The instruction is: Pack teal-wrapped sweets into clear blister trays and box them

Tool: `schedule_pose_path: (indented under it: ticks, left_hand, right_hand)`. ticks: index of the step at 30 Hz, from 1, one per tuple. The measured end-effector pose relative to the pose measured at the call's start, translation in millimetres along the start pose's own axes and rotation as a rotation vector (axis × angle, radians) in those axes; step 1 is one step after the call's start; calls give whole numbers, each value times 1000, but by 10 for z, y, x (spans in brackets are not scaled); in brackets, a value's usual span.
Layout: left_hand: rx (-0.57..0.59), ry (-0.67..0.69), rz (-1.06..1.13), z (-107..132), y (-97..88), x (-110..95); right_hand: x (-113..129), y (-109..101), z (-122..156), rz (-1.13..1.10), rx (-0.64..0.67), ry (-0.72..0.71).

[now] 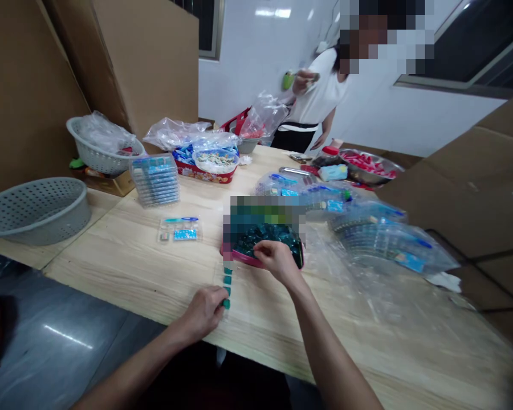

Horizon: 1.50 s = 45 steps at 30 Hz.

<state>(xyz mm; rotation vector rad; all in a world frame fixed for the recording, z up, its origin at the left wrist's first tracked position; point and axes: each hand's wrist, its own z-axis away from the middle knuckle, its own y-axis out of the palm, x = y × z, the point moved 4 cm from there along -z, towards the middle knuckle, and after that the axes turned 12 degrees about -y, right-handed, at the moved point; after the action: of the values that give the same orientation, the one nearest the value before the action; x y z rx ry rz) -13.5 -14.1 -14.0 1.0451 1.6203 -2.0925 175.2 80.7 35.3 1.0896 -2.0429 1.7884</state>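
Note:
My left hand (204, 312) is closed, with its fingertips on a narrow clear plastic tray that stands at the table's front edge. Small green pieces (227, 279) sit in a row along that tray. My right hand (279, 261) is pinched over a pink-rimmed box (243, 259) heaped with dark green glossy pieces (263, 234); what its fingertips hold, if anything, is too small to make out. To the left lies a clear blister tray (179, 232) with a blue pen-like item and a blue patterned block in it.
Behind are a stack of filled clear trays (155, 181), a red box (209, 174) of blue items, and grey baskets (38, 213). Filled clear packs (385, 233) fan out at right near a metal bowl (370, 165) of pink pieces. A person (316, 91) stands across the table (123, 267).

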Motion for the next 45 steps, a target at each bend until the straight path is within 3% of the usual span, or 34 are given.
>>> schedule_pose_path:
  ticks: [3,5,10,12,14,16,18,21,25,30,33,37,40,45]
  left_hand:
    - [23,4,-32,-23,5,-18]
    - [27,4,-37,-54,1,-5]
    - [33,-22,38,-141,-91,65]
    - [15,-57,102,-156,-167,62]
    - [-84,-70,178,-151,-275,10]
    - [-210,-19,255,-127,-379,-93]
    - [-262,84,303,-102,-435,-217]
    - [-203,174,311,-91,-430,-324]
    - [-80,104,308,-79,-380,-295]
    - [-69,48,353,-46,-386,-232]
    - [-16,-64,579,-62,-388,-148]
    - [111,-238,985,-76,-357,-77]
    - [116,-294,1100,-67,-361,-80]
    - [132,-320,1105,-6,-322,18]
  right_hand:
    - [-89,110,-259,45,206,19]
    - [-117,173,-347,20,262,21]
    - [-198,96,-296,-13,136,46]
    - [-194,47,-189,-186,21,74]
    - [-123,65,-54,-484,-54,107]
    - [25,155,86,-748,-40,134]
    - [210,274,214,-904,28,146]
    - [417,424,360,-1034,80,152]
    - [466,554,471,-1122,61,186]
    - [470,635,568,-1142,125,189]
    - [516,639,607,-1149,144,132]
    - [539,663,625,-1161,50,54]
    - [505,757,652,-1207,7,161]
    - [501,895,759,-1218,82,303]
